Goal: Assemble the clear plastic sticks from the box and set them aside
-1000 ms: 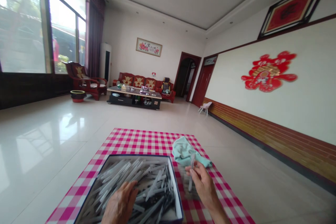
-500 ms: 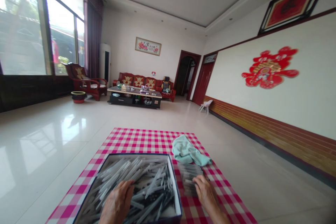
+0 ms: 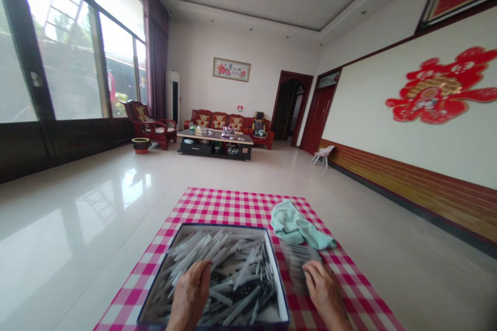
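Observation:
A dark-rimmed box (image 3: pixel 280 289) full of several grey, clear-sleeved pens (image 3: pixel 229 269) sits on a red and white checked cloth (image 3: pixel 233 207). My left hand (image 3: pixel 192 295) rests inside the box on the pens, fingers curled down among them. My right hand (image 3: pixel 326 292) lies palm down to the right of the box, fingers together on a row of pens (image 3: pixel 298 264) laid side by side on the cloth. A crumpled mint-green rag (image 3: pixel 297 227) lies just beyond that row.
The cloth covers a low surface over a glossy tiled floor (image 3: pixel 97 207). Far off stand a dark coffee table (image 3: pixel 215 144), a red sofa (image 3: pixel 229 123), a red armchair (image 3: pixel 149 124) and a small white stool (image 3: pixel 322 155). Large windows fill the left wall.
My right hand held one pen upright near the rag a second ago; it has come down flat on the row of pens. The view has swung left. My left hand stayed in the box.

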Available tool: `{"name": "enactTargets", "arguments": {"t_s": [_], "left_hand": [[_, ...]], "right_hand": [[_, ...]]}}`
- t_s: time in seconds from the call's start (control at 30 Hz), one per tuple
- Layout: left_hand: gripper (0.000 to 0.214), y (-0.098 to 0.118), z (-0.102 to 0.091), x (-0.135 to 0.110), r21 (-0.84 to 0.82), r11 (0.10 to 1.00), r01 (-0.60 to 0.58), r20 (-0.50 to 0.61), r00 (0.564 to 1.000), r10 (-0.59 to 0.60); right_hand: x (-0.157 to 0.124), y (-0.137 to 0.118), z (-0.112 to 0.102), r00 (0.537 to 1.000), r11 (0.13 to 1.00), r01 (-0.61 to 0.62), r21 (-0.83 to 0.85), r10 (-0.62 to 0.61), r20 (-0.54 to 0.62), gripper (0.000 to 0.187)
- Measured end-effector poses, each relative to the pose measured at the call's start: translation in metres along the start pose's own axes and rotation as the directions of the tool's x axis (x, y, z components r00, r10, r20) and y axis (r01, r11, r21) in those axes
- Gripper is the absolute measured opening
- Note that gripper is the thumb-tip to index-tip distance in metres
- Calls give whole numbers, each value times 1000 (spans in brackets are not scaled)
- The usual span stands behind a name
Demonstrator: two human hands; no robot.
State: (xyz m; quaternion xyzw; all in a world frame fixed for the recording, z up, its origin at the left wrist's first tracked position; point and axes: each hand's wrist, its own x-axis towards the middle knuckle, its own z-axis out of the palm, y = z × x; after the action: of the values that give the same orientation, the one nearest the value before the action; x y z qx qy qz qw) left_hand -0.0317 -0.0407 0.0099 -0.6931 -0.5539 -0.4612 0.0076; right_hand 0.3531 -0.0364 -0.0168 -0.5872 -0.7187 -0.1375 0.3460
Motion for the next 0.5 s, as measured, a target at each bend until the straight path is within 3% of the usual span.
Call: {"name": "enactTargets", "arguments": {"t_s": [0.13, 0.3, 0.4, 0.5], "left_hand": [[30, -1, 2, 0, 7, 1000, 19, -10, 1000, -19], [31, -2, 2, 0, 12, 1000, 21, 3, 1000, -21], [31, 0, 0, 0, 11, 1000, 27, 21, 999, -28], [30, 2, -1, -1, 2, 999, 48, 42, 998, -48]], "right_hand": [[22, -48, -3, 999, 987, 25, 160, -19, -35, 21], [51, -129, -7, 972, 951, 24, 309, -94, 215, 22], [55, -160, -1, 917, 966, 9, 257, -111, 383, 22], [50, -173, 9, 880, 991, 44, 125, -97, 465, 20]]}}
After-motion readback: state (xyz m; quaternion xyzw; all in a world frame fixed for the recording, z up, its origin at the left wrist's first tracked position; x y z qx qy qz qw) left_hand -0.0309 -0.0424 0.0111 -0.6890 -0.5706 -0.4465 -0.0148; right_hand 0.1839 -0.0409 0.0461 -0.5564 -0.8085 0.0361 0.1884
